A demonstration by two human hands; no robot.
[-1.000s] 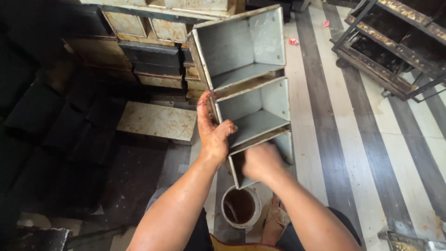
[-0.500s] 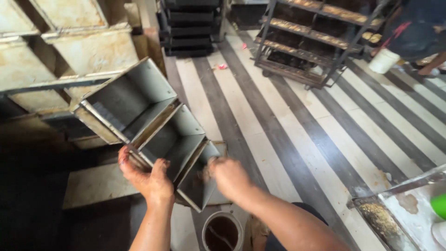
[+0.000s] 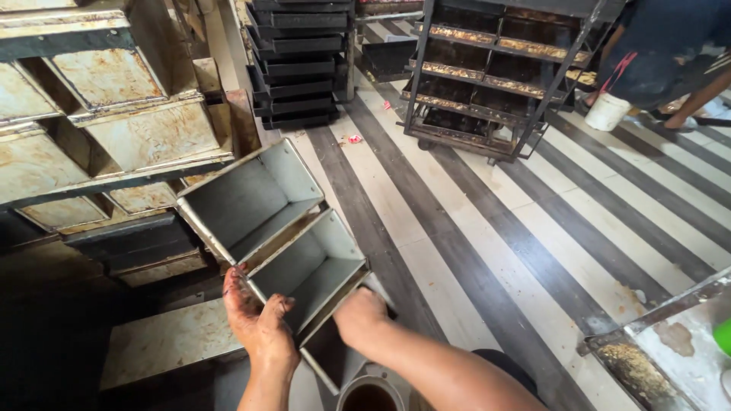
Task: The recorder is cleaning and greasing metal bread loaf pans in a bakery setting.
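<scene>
Head view: left hand [image 3: 263, 327] clamps the near edge of the joined metal loaf tins [image 3: 282, 236], tilted up over the striped floor [image 3: 472, 228]; right hand [image 3: 362, 318] reaches inside the nearest tin, its grip hidden.

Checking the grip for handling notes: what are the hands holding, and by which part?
Left hand grips the joined metal loaf tins at their near left rim; right hand reaches into the nearest compartment.
</scene>
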